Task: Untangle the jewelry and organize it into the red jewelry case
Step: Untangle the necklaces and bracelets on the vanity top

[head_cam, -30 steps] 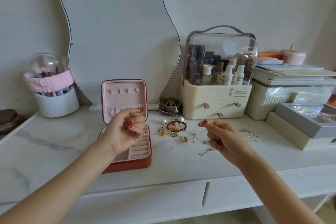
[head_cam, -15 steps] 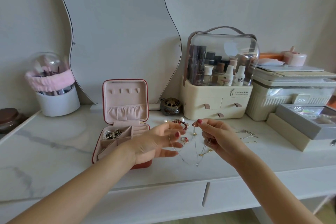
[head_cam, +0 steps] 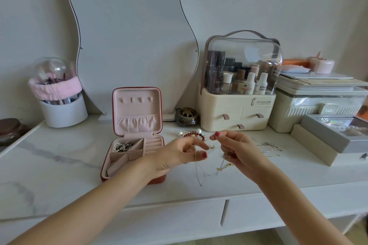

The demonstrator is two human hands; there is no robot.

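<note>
The red jewelry case (head_cam: 111,165) stands open on the marble top, its pink lid upright; a dark tangle of jewelry (head_cam: 122,147) lies in its back left compartment. My left hand (head_cam: 179,155) hovers just right of the case and pinches a thin silver chain (head_cam: 198,173) that hangs down to the table. My right hand (head_cam: 235,149) pinches the chain's other end between thumb and forefinger. Behind the hands lie a red bead bracelet (head_cam: 194,135) and pearl earrings (head_cam: 199,131). A gold chain (head_cam: 224,167) hangs under my right hand. Silver pieces (head_cam: 268,147) lie further right.
A wavy mirror (head_cam: 129,36) leans on the wall behind the case. A cream cosmetics organiser (head_cam: 237,109) and a small brass pot (head_cam: 186,116) stand at the back. A white brush holder (head_cam: 61,111) is at the left, grey boxes (head_cam: 326,141) at the right.
My left hand moved from over the case rightward towards my right hand, uncovering the case's compartments. The chain that was stretched between both hands now hangs slack.
</note>
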